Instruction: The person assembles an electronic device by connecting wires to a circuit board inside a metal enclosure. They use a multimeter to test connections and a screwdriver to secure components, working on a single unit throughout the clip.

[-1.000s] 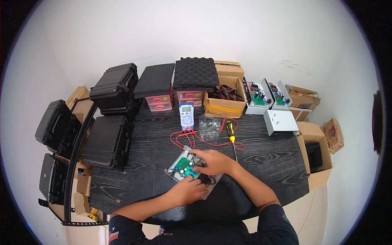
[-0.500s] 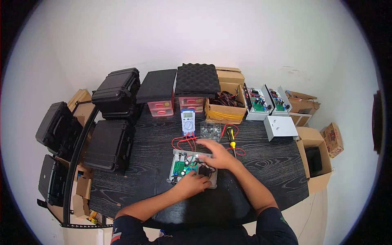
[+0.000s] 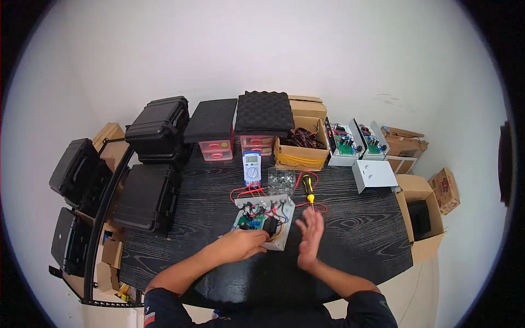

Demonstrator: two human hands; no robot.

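Lidless grey enclosure [image 3: 282, 239]: we have it on the near-middle part of the black wood-grain table [image 3: 355, 235], set slightly askew; we read clock directions from its centre, 12 at the wall side.
Green circuit board [image 3: 251, 221]: we see it inside the enclosure, toward 10 o'clock, with a black module [image 3: 270, 226] beside it and coloured wires [image 3: 284, 217] toward 2 o'clock.
Left hand [image 3: 240, 245]: between 7 and 8 o'clock, we have the fingers curled over the near side, fingertips at the module; we cannot tell whether they pinch the wall or only rest there.
Right hand [image 3: 310, 238]: between 3 and 4 o'clock, we hold it spread, fingers extended, apart from the enclosure, with nothing in it.
Handling: we judge the shell stiff and fairly light, its bare faces somewhat slick; the board and wires look fragile.
Best hold: we would grip opposite bare edges, at 12 and 6 o'clock, clear of the components.
Digital multimeter [image 3: 252, 172]: we find it near 12 o'clock, red test leads [image 3: 235, 192] below it.
Yellow-and-black screwdriver [image 3: 307, 183]: we place it at 2 o'clock.
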